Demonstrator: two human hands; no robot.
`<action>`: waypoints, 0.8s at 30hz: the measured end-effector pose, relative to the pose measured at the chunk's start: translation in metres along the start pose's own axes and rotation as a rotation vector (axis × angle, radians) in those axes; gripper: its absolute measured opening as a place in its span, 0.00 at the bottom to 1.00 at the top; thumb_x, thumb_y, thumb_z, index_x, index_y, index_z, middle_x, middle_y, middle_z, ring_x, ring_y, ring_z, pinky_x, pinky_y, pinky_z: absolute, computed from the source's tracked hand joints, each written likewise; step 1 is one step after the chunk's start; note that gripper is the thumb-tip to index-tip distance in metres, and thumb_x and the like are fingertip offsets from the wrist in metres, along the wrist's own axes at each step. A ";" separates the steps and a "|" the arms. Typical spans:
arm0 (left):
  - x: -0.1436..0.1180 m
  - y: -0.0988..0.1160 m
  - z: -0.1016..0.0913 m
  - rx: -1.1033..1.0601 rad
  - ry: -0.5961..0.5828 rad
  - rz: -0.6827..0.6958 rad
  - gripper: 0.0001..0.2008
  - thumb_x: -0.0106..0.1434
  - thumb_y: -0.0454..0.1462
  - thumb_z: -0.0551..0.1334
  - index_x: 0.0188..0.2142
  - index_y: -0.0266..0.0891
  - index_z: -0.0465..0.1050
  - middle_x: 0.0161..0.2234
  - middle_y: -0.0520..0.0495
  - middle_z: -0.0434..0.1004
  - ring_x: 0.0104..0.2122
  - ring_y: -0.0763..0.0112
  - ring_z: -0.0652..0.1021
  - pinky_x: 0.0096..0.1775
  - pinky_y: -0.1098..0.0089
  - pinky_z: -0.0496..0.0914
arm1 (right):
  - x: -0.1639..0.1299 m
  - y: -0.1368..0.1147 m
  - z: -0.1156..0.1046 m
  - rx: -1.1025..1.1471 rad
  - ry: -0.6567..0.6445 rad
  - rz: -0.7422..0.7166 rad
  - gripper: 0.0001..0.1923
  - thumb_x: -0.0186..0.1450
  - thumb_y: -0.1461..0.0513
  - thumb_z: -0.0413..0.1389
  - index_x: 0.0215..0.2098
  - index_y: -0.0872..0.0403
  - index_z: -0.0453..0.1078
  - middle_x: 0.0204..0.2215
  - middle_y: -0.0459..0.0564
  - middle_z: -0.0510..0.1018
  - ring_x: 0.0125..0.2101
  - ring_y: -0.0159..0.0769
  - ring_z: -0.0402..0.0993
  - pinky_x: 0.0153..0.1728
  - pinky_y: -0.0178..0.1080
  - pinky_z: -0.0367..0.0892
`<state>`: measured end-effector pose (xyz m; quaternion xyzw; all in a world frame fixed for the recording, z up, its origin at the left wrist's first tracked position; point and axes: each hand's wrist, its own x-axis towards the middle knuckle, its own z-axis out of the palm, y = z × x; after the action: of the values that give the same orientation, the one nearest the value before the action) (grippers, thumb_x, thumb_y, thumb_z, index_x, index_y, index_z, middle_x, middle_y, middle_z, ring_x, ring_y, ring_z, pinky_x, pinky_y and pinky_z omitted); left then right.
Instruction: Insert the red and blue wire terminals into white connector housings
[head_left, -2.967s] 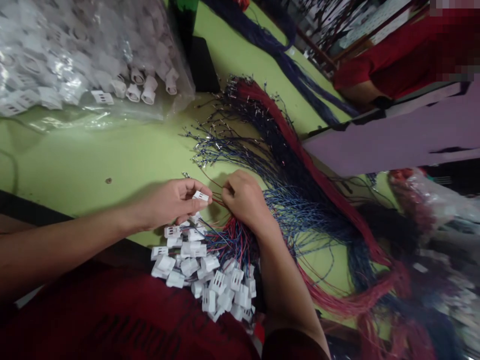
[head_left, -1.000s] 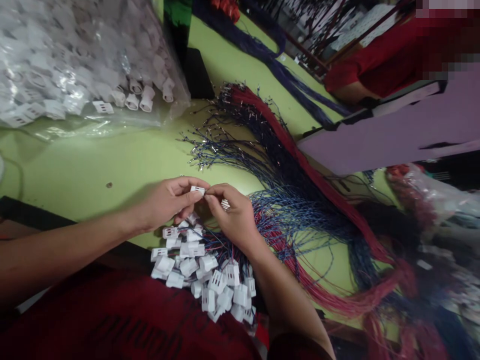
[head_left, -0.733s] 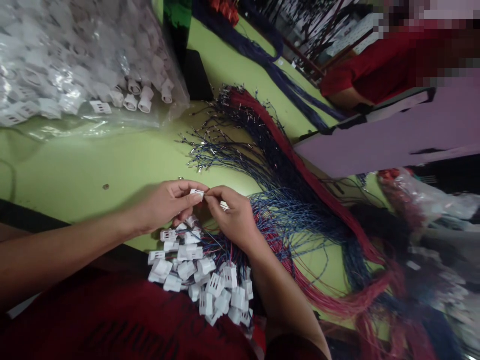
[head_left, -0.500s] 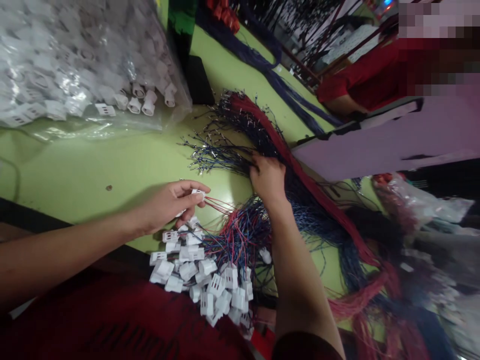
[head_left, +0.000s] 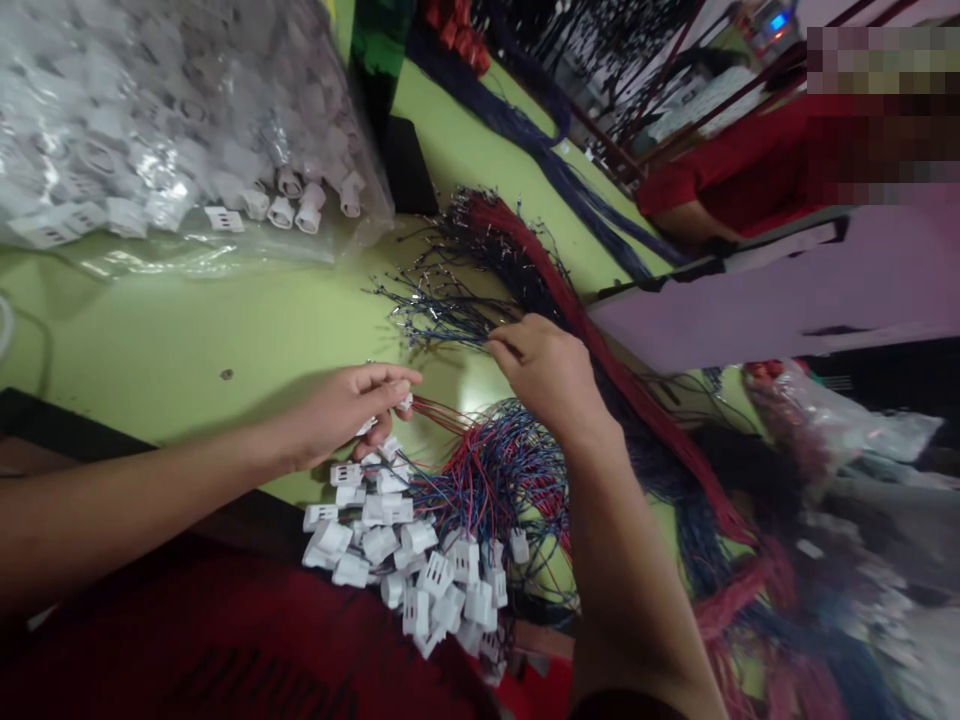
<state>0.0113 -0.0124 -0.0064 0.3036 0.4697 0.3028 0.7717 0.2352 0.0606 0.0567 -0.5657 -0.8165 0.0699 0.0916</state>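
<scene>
Head view: the left hand (head_left: 341,405) pinches a small white plastic connector housing (head_left: 406,402) above the green tabletop (head_left: 225,320), fingers closed on it, red leads trailing right. The right hand (head_left: 551,370) reaches into the blue wire bundle (head_left: 442,310), fingers narrowed on thin strands. Finished ribbed housings (head_left: 405,560) lie heaped near the body, within reach.
</scene>
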 end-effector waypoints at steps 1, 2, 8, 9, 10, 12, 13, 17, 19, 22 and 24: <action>0.000 0.000 -0.001 0.008 -0.008 -0.009 0.10 0.68 0.37 0.58 0.47 0.39 0.72 0.22 0.55 0.71 0.11 0.81 0.61 0.14 0.75 0.55 | 0.003 0.001 -0.001 -0.004 -0.049 0.058 0.08 0.62 0.64 0.56 0.26 0.54 0.76 0.27 0.51 0.79 0.31 0.39 0.75 0.34 0.39 0.66; 0.000 0.000 -0.001 0.018 -0.013 -0.020 0.10 0.68 0.37 0.58 0.47 0.39 0.72 0.21 0.55 0.70 0.11 0.81 0.61 0.15 0.75 0.55 | 0.007 0.003 -0.003 0.038 -0.067 0.115 0.09 0.62 0.64 0.56 0.25 0.54 0.75 0.26 0.51 0.78 0.29 0.38 0.74 0.33 0.39 0.65; -0.004 0.007 0.001 0.059 -0.025 -0.049 0.08 0.68 0.37 0.57 0.40 0.38 0.74 0.21 0.54 0.71 0.11 0.81 0.60 0.16 0.75 0.57 | 0.018 0.021 -0.012 0.376 -0.046 0.295 0.13 0.64 0.58 0.53 0.24 0.54 0.71 0.25 0.50 0.79 0.27 0.35 0.75 0.29 0.36 0.67; -0.005 0.008 0.001 0.059 -0.018 -0.052 0.07 0.68 0.37 0.57 0.39 0.38 0.74 0.23 0.53 0.72 0.11 0.82 0.61 0.16 0.74 0.57 | 0.017 0.021 -0.013 0.341 -0.054 0.315 0.13 0.61 0.58 0.56 0.21 0.54 0.70 0.23 0.50 0.78 0.27 0.36 0.75 0.29 0.36 0.66; -0.005 0.009 0.002 0.061 -0.012 -0.055 0.07 0.68 0.37 0.57 0.39 0.38 0.74 0.24 0.53 0.73 0.11 0.82 0.61 0.16 0.74 0.56 | 0.016 0.021 -0.015 0.336 -0.070 0.326 0.12 0.59 0.58 0.58 0.19 0.54 0.69 0.22 0.51 0.78 0.27 0.37 0.75 0.28 0.36 0.66; -0.006 0.010 0.002 0.074 -0.007 -0.055 0.07 0.67 0.38 0.58 0.38 0.38 0.74 0.26 0.52 0.74 0.11 0.83 0.61 0.16 0.74 0.55 | 0.012 0.019 -0.020 0.467 -0.099 0.327 0.12 0.60 0.56 0.58 0.23 0.54 0.71 0.23 0.50 0.78 0.25 0.35 0.73 0.26 0.36 0.65; -0.006 0.010 0.002 0.086 -0.009 -0.054 0.08 0.67 0.38 0.58 0.38 0.38 0.74 0.26 0.52 0.74 0.11 0.82 0.61 0.16 0.74 0.55 | 0.010 0.018 -0.024 0.555 -0.112 0.318 0.12 0.61 0.55 0.56 0.26 0.54 0.72 0.24 0.50 0.78 0.23 0.34 0.71 0.25 0.36 0.64; -0.006 0.009 0.001 0.100 -0.006 -0.050 0.08 0.67 0.39 0.58 0.38 0.38 0.74 0.22 0.53 0.72 0.11 0.82 0.60 0.16 0.74 0.56 | 0.009 0.008 -0.034 0.422 -0.007 0.287 0.13 0.60 0.58 0.58 0.19 0.53 0.66 0.17 0.44 0.69 0.18 0.29 0.60 0.21 0.34 0.56; -0.006 0.008 0.001 0.071 0.005 -0.047 0.08 0.67 0.38 0.58 0.42 0.38 0.74 0.25 0.53 0.74 0.11 0.82 0.61 0.16 0.74 0.56 | 0.009 -0.001 -0.038 0.344 0.019 0.245 0.14 0.59 0.61 0.59 0.17 0.53 0.64 0.15 0.42 0.64 0.18 0.28 0.57 0.22 0.35 0.55; -0.002 0.004 0.002 -0.004 -0.007 -0.024 0.12 0.66 0.35 0.59 0.49 0.39 0.71 0.28 0.52 0.76 0.11 0.83 0.62 0.14 0.75 0.54 | 0.003 -0.027 -0.046 0.580 -0.014 0.122 0.09 0.61 0.60 0.58 0.24 0.53 0.70 0.17 0.41 0.66 0.20 0.28 0.59 0.22 0.34 0.56; 0.000 0.001 0.002 -0.056 -0.023 0.013 0.14 0.65 0.35 0.60 0.51 0.39 0.69 0.27 0.53 0.75 0.10 0.82 0.62 0.13 0.75 0.52 | -0.002 -0.049 -0.049 0.711 -0.011 0.047 0.05 0.61 0.61 0.59 0.28 0.53 0.72 0.20 0.42 0.69 0.22 0.27 0.62 0.24 0.34 0.60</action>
<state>0.0132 -0.0124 -0.0048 0.2882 0.4503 0.3174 0.7833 0.2027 0.0419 0.1143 -0.5166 -0.7285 0.3547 0.2767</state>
